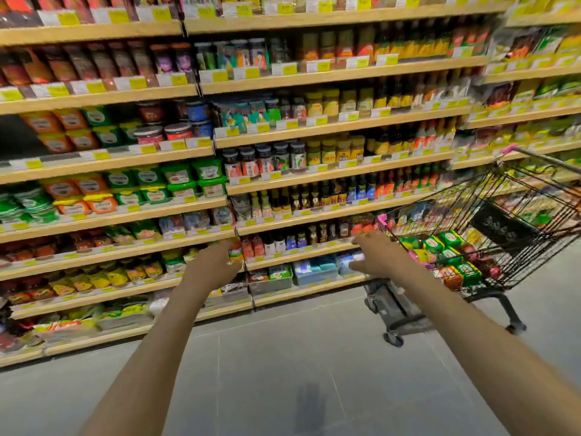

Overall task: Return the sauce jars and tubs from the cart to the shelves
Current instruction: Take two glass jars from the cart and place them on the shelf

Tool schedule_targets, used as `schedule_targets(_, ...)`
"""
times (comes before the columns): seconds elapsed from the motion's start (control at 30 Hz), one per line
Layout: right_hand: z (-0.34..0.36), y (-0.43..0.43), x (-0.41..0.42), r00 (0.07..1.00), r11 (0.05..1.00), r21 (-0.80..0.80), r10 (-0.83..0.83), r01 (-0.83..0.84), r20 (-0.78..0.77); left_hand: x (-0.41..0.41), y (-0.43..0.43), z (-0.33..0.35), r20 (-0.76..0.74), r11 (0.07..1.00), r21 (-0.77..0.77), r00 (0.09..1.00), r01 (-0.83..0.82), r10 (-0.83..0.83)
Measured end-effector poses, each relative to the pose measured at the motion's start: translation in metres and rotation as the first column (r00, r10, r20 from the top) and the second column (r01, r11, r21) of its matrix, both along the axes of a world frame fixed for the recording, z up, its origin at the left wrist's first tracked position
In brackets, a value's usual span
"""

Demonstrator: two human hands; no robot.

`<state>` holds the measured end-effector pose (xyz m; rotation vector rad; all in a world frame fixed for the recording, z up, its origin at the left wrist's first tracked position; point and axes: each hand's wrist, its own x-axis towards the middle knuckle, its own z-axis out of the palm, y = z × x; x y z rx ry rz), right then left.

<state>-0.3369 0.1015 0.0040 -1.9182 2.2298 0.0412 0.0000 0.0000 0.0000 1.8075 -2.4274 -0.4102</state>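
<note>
**Both hands raised between shelves and cart**

Motion blur smears most labels, so brands and exact counts on the shelves (314,77) cannot be read. The left hand (213,265) reaches toward the lower shelf edge; a small jar-like item (235,251) sits at its fingertips, but whether the grip holds it or merely overlaps it cannot be told, nor which way it stands. The right hand (377,253) hangs with a wide, empty grip just beside the front rim of the wire cart (503,196). The cart, cut off at the right edge, holds green-lidded tubs (452,239) lying tilted among other packs; at least five show.
</note>
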Motion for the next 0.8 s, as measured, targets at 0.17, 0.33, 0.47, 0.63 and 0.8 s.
schedule_targets(0.17,-0.024,-0.013,-0.062,0.994,0.993,0.053,-0.110,0.109,0.008,-0.069,-0.033,-0.020,0.023,0.989,0.124,0.996,0.082,-0.085)
schedule_targets(0.33,-0.047,-0.021,-0.122,0.976,0.970,0.125,-0.216,0.211,0.028,-0.144,-0.064,-0.040,0.053,0.974,0.128,0.979,0.187,-0.195)
schedule_targets(0.47,-0.067,-0.031,-0.172,0.947,0.942,0.144,-0.313,0.302,0.065,-0.198,-0.098,-0.057,0.059,0.950,0.177,0.960,0.258,-0.272)
schedule_targets(0.63,-0.090,-0.056,-0.225,0.891,0.881,0.178,-0.452,0.438,0.045,-0.277,-0.159,-0.085,0.057,0.914,0.225,0.932,0.339,-0.359)
schedule_targets(0.8,-0.118,-0.103,-0.278,0.830,0.809,0.257,-0.556,0.528,0.044,-0.371,-0.232,-0.111,0.014,0.856,0.283,0.890,0.433,-0.455)
